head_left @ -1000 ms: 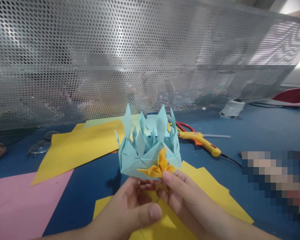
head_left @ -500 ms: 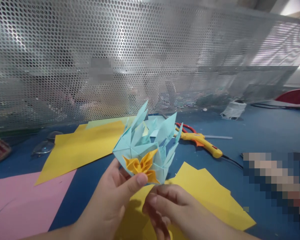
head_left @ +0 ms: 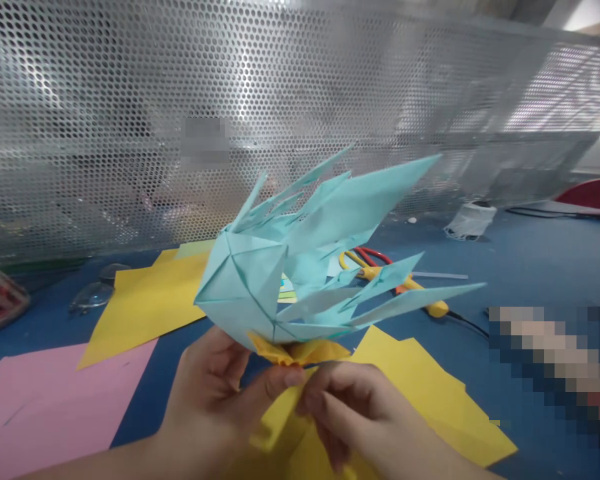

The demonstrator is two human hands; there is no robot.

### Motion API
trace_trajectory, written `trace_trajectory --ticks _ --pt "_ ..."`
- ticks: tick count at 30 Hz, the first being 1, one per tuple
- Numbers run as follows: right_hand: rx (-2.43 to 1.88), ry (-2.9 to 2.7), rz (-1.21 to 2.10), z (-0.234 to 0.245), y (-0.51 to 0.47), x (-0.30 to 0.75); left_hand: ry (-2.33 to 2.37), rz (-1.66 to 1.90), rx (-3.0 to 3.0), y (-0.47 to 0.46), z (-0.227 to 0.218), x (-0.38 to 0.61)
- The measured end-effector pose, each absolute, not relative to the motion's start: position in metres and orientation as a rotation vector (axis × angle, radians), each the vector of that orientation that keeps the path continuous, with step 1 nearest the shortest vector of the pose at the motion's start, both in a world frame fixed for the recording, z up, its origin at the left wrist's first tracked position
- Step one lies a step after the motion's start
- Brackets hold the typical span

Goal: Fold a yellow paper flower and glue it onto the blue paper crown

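Note:
A light-blue folded paper crown with long spikes is tipped on its side, spikes pointing right. A small yellow folded paper flower sticks to its underside. My left hand grips the crown's lower rim, thumb pressed against the flower. My right hand is closed in a pinch just below the flower, fingertips touching it. Both hands hover above a yellow paper sheet.
More yellow sheets and a pink sheet lie on the blue table. A yellow glue gun and red-handled scissors lie behind the crown. Glasses rest at left. A perforated metal screen stands at the back.
The crown has been lifted closer to the camera and tipped from upright onto its side, spikes now pointing right. The yellow flower went from the front to the underside.

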State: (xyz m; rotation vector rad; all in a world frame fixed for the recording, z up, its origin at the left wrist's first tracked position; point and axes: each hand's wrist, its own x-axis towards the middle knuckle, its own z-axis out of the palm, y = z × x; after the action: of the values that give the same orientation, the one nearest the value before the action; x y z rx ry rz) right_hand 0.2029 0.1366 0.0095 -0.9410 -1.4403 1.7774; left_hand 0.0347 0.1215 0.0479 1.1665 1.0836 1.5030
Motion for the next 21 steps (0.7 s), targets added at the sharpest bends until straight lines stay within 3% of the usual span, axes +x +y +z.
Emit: trace_trajectory --ticks 7,21 --pt "-0.875 -1.290 1.252 0.013 0.124 0.220 1.194 1.460 1.323 0.123 0.046 0.031" --pt "-0.919 -1.416 1.279 0.019 0.121 0.215 0.985 1.195 1.472 0.117 0.037 0.028"
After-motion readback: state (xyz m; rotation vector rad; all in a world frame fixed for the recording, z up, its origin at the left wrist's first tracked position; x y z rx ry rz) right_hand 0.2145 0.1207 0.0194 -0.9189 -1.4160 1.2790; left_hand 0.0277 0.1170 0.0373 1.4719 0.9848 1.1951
